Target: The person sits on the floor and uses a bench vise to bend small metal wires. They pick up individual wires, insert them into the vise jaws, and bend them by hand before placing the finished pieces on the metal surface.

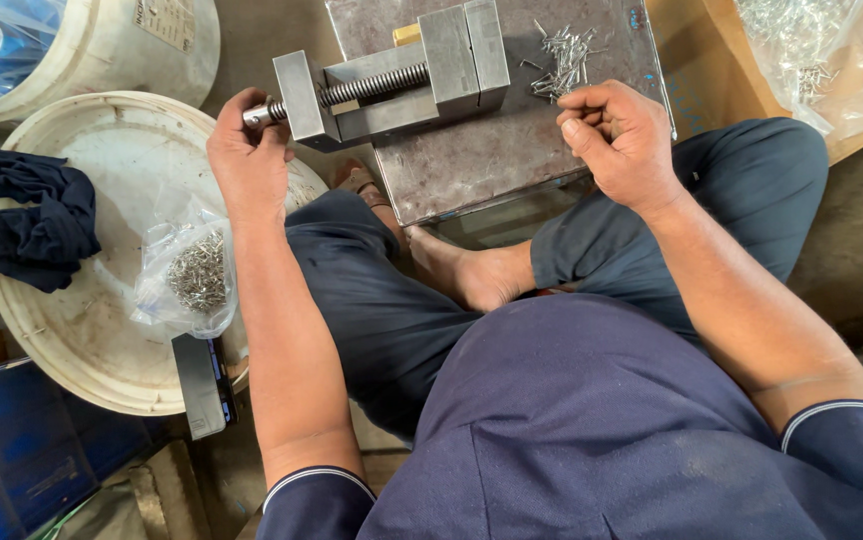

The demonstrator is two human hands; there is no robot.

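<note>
**Vise handle gripped, pin pinched**

Head view, looking down: the person sits cross-legged on the floor with a steel plate (pixel 472 165) propped across the knees as a work surface, close in so both arms reach it easily. The left hand (pixel 249 160) is wrapped shut around the handle end of the small metal vise (pixel 392 85), at the left tip of its threaded screw, a grip suited to turning it. The vise lies across the far part of the plate. The right hand (pixel 620 140) hovers over the plate's right side, fingers curled together as if pinching one small piece; what sits between the fingertips is too small to tell. Just beyond it, a loose pile of pins (pixel 562 60) lies within easy picking range. At left, a clear bag of more pins (pixel 195 270) rests on a white bucket lid (pixel 82 330), beside a dark cloth (pixel 37 220).
</note>
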